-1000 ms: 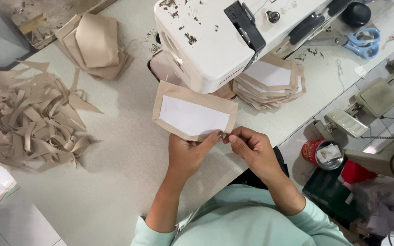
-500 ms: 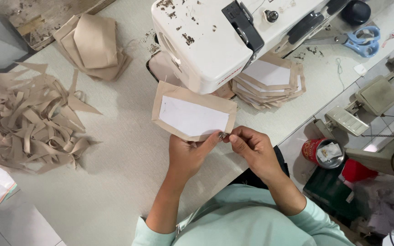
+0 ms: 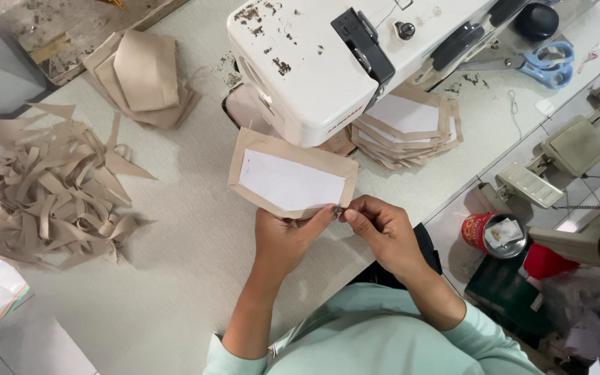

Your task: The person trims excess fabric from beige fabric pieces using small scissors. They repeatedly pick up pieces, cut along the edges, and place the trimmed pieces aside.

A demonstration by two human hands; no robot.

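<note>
Both of our hands meet at the near edge of a tan fabric piece [image 3: 293, 182] with a white panel on its face. Our left hand [image 3: 286, 239] is closed on that lower edge, thumb on top, and our right hand [image 3: 378, 232] pinches the same edge just beside it with thumb and forefinger; something small and dark shows between the fingertips, too small for us to tell what. We hold the piece flat just above the counter [image 3: 175, 264], directly in front of the white sewing machine [image 3: 328, 62]. Behind the machine's right side lies a stack of similar pieces [image 3: 411, 128] with white panels. A pile of tan fabric strips [image 3: 50, 187] sits well to our left, and a stack of folded tan pieces [image 3: 144, 76] lies at the far left. Blue-handled scissors [image 3: 546, 62] rest at the far right.
</note>
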